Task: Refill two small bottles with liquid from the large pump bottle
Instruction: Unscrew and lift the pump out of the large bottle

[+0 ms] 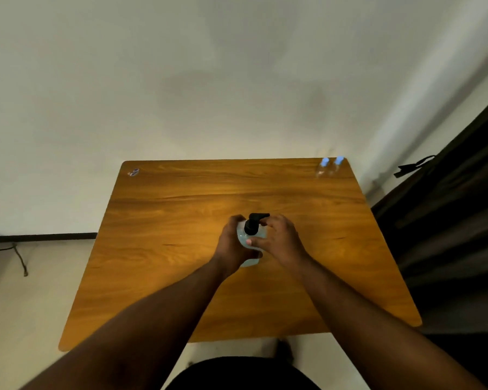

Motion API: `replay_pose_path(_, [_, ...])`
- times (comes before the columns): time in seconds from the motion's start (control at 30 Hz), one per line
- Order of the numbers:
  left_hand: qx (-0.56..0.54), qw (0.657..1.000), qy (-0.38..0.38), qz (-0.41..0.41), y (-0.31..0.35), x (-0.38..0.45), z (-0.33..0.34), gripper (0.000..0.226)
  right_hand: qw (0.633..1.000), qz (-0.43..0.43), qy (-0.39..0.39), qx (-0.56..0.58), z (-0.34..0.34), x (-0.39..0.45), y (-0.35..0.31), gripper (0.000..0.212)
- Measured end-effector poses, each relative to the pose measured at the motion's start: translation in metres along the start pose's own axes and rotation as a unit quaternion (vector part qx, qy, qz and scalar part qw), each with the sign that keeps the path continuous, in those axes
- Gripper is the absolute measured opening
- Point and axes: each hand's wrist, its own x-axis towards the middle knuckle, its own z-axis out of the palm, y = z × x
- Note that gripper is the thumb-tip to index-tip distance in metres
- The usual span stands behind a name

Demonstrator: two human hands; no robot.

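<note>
Hands meet at the middle of the brown wooden table (181, 220), around the clear plastic pump bottle with pale blue liquid (251, 261). The left hand (233, 243) grips its body from the side. The right hand (279, 239) curls around the black pump head (254, 222). Two small clear bottles with blue caps (328, 166) stand upright, side by side, at the far right corner, well apart from the hands.

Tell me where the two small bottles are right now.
In the head view, the two small bottles stand side by side at the table's far right corner, well away from the pump bottle.
</note>
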Motion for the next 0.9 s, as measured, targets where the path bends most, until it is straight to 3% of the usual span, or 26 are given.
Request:
replay_pose_path(0.23, [0.044,0.999,0.014,-0.021,-0.001,0.007,0.019,0.093,0.998,-0.042,-0.037,0.024,-0.001,0.027,0.023,0.037])
replay_pose_path(0.5, [0.097,0.993,-0.069,-0.007,-0.005,0.019,-0.001,0.09,0.991,-0.101,-0.061,0.06,0.002,0.035,0.024,0.036])
replay_pose_path(0.9, [0.106,0.992,-0.071,-0.002,-0.014,0.023,-0.004,0.082,0.968,-0.143,-0.186,0.087,-0.014,0.059,0.028,0.036])
